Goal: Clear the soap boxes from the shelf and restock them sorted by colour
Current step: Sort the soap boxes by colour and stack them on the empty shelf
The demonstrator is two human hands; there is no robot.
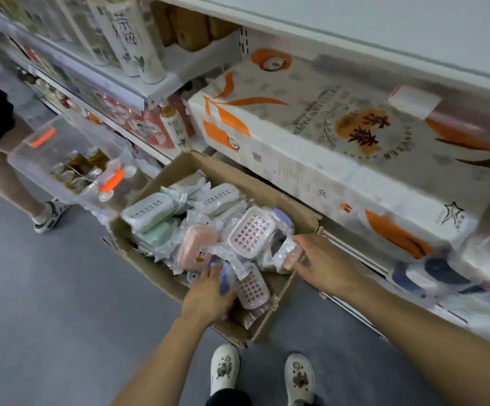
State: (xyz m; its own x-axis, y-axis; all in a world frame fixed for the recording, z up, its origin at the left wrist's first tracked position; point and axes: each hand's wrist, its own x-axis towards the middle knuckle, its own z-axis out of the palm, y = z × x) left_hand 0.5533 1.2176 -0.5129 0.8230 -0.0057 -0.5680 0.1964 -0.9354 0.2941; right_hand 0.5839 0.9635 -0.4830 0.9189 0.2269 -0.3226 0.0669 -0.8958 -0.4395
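A: Reaching into the cardboard box (161, 271) on the floor, both hands are seen. How is the left hand (211, 291) engaged?
B: A purple soap box (225, 278) is gripped by its curled fingers, beside a pink slotted one (252, 285).
A: And the right hand (325, 263)?
B: A wrapped pink soap box (289, 256) at the box's right wall is pinched by its fingers.
A: Where is the remaining stock located?
B: Green soap boxes (147, 210) are piled at the far left end, pink ones (197, 247) at the centre; packs of tissue paper (340, 136) are stacked on the shelf beside
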